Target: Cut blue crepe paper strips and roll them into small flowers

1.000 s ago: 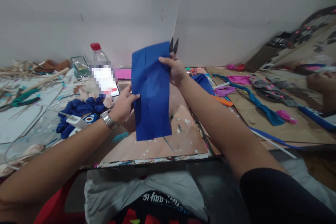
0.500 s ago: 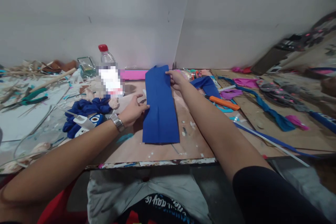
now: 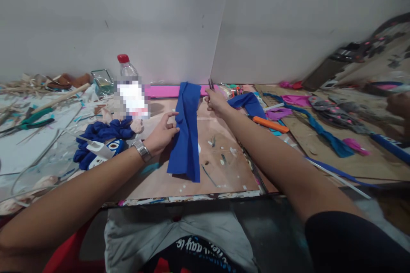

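Right, blue cloth (image 3: 185, 136) is mid-surface (image 3: 235, 175), long way running from the near side toward the wall (image 3: 179, 21), narrow and creased, with a ridge down its length. Far end overlaps the pink strip (image 3: 162, 91) at the back. Can't tell how much of the cloth lies flat.

Left hand (image 3: 162, 134): at the cloth's left edge, fingers spread, thumb and index apart with their tips at the edge. Can't tell how firm the contact is. Metal watch (image 3: 142, 150) on that wrist.

Right hand (image 3: 216, 101): off the cloth, just beyond its right edge near the far end. Fingers curled around a small tool (image 3: 210, 84); only its dark tip shows above the fist, the rest is hidden.

Left of the cloth: bunched blue fabric (image 3: 105, 130), phone (image 3: 133, 99) with blurred-out screen, bottle (image 3: 128, 68) with red cap behind it, green-handled pliers (image 3: 33, 118) further out.

Right of the cloth: another blue piece (image 3: 251, 103) behind the right forearm, orange cutter (image 3: 270, 124) just beside it, teal strip (image 3: 325, 132) on the cardboard (image 3: 378, 166) well apart.
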A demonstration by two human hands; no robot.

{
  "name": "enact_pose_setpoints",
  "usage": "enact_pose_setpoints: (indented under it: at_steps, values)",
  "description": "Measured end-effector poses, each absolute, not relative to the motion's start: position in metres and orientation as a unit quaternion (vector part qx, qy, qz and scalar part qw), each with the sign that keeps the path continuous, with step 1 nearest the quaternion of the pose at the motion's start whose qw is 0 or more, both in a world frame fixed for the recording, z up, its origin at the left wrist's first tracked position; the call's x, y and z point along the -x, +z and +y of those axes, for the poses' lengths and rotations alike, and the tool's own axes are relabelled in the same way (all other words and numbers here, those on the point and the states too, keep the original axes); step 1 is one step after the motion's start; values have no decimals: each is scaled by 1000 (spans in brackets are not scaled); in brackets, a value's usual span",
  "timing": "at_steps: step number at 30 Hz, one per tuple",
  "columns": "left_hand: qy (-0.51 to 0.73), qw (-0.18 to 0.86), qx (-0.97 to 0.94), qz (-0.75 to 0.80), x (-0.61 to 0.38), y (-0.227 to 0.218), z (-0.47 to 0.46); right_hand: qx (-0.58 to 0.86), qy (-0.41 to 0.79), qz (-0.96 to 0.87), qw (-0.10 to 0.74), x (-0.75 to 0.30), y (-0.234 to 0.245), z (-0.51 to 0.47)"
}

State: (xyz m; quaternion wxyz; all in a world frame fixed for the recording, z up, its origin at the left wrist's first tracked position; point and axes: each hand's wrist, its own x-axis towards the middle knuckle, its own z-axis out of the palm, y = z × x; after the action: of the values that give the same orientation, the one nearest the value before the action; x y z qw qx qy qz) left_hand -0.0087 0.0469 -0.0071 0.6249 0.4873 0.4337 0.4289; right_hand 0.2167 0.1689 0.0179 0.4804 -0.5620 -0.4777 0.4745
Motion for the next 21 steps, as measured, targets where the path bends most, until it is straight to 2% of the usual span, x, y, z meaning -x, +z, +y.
enact_pose_setpoints:
  at_steps: [5, 9, 15, 21]
  values:
    - [447, 653, -438, 426, 3, -8, 47, 479, 638, -442, 411, -204, 9, 101]
    - [487, 656, -406, 410, 1, -9, 47, 480, 648, -475, 352, -194, 0, 63]
    - [530, 654, -377, 386, 1, -7, 47, 478, 604, -536, 344, -195, -7, 51]
    - [546, 673, -376, 327, 1, 1, 40, 427, 731, -447, 290, -206, 1, 52]
